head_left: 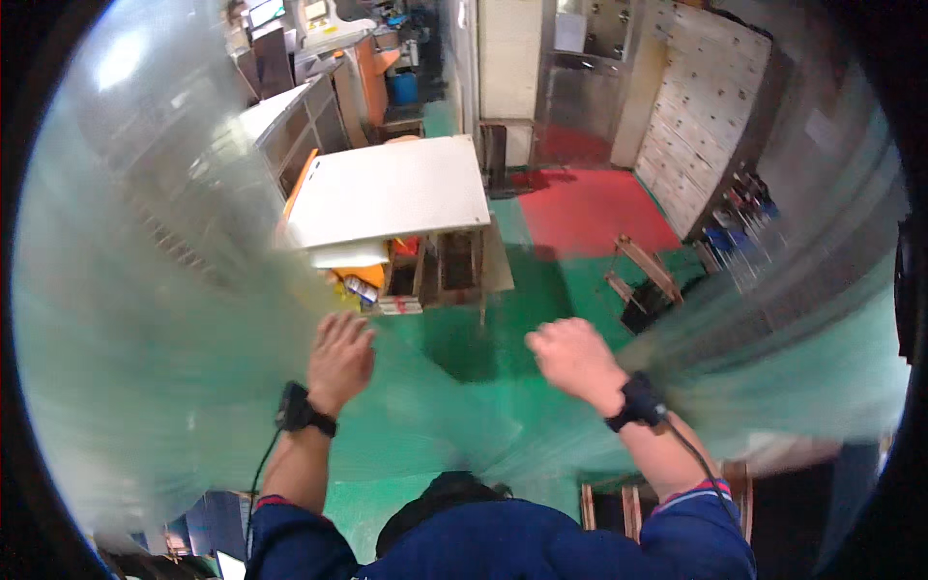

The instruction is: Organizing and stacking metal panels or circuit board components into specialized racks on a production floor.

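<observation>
Sheets of clear plastic curtain (126,319) spread across both sides of the head view, blurred, with a gap between them. My left hand (341,360) is raised at the left sheet's inner edge, back up, its fingers loosely bent and slightly apart. Across the gap my right hand (577,358) is lifted beside the right curtain sheet (764,319). Its fingers curl under, so their tips and anything in them are hidden. Both wrists carry black strapped devices, the left one (304,411) and the right one (638,403), with cables running along the forearms.
Ahead stands a white-topped table (396,188) with goods on shelves below. A small wooden-framed stand (643,275) is on the green floor (522,338) at right. Beyond lie a red floor patch (594,213), a pale locker cabinet (710,101) and a metal door (585,106).
</observation>
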Available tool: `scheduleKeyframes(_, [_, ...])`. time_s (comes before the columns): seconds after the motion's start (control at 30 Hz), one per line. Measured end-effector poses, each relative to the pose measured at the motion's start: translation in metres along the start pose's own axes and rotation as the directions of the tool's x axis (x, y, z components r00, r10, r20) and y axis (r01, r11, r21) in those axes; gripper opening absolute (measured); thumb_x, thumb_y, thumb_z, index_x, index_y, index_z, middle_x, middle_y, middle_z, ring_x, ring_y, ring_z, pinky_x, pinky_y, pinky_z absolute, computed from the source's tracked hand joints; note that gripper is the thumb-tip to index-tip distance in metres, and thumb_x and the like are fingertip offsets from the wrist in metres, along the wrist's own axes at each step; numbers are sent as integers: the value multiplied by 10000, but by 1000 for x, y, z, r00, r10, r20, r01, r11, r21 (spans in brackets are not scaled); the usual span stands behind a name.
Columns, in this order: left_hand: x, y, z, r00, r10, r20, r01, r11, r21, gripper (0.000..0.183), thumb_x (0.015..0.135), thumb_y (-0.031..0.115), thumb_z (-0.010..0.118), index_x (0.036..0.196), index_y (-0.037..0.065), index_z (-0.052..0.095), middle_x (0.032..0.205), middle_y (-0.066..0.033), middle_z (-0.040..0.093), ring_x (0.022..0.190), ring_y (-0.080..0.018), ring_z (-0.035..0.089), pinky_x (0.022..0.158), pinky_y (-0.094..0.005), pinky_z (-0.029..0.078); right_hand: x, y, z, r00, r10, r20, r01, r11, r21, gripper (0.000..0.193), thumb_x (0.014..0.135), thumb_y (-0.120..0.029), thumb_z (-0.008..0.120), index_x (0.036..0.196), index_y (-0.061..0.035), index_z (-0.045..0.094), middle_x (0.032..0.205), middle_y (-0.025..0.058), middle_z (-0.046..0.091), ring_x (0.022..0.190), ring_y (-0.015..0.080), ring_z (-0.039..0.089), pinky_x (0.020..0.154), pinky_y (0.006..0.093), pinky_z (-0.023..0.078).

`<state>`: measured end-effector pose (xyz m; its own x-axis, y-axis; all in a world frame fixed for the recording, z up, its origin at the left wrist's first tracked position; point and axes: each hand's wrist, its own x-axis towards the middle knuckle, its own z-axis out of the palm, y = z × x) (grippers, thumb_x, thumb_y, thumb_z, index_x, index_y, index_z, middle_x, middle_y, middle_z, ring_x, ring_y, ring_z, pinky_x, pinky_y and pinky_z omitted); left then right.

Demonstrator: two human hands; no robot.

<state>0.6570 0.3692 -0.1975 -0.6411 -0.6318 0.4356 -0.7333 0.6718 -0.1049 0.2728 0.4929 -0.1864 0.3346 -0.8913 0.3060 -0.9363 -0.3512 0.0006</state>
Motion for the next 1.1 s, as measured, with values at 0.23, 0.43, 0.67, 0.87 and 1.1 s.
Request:
scheduleKeyframes(0.23, [39, -107, 91, 952, -284, -117, 297, 948, 114, 269, 817, 151, 694, 1083, 118, 678, 1258, -79, 650, 1285, -313, 544, 1144, -490, 346, -101, 213, 30, 693, 690, 210, -660, 724, -200, 177, 851, -164, 633, 970, -43, 680, 958, 195, 689, 936, 409, 665, 797, 524, 535])
scheduleKeyframes(0.43, [172, -99, 223, 843, -533, -71, 506, 831, -233, 432, 763, 174, 758, 1180, 122, 657, 1269, -95, 629, 1241, -333, 538, 1081, -489, 386, -378, 347, 166, 391, 885, 252, -841, 455, -292, 164, 866, -158, 622, 901, -41, 731, 916, 172, 714, 965, 339, 686, 824, 462, 532])
scheduleKeyframes(0.67, [367, -5, 327, 922, -382, 65, 374, 834, -406, 515, 785, 196, 761, 1275, 125, 620, 1328, -112, 579, 1277, -337, 507, 1082, -485, 397, -378, 533, 236, 454, 855, 249, -623, 505, -598, 192, 891, -205, 613, 1003, -75, 699, 1057, 163, 706, 1005, 340, 668, 887, 453, 526])
scheduleKeyframes(0.87, [442, 21, 380, 831, -507, 229, 555, 779, -291, 523, 797, 216, 749, 1295, 126, 614, 1338, -122, 585, 1265, -347, 528, 1076, -483, 422, -79, 746, 228, 508, 830, 231, -860, 475, 185, 122, 882, -14, 608, 836, 0, 495, 771, 176, 531, 748, 333, 569, 739, 402, 481])
scheduleKeyframes(1.1, [544, 9, 451, 747, -610, 262, 664, 675, -321, 460, 812, 207, 731, 1254, 113, 641, 1316, -127, 608, 1233, -357, 555, 1061, -474, 444, 231, 857, 184, 750, 599, 280, -655, 613, 442, 97, 869, -36, 692, 898, -9, 604, 831, 152, 584, 794, 307, 599, 764, 390, 496])
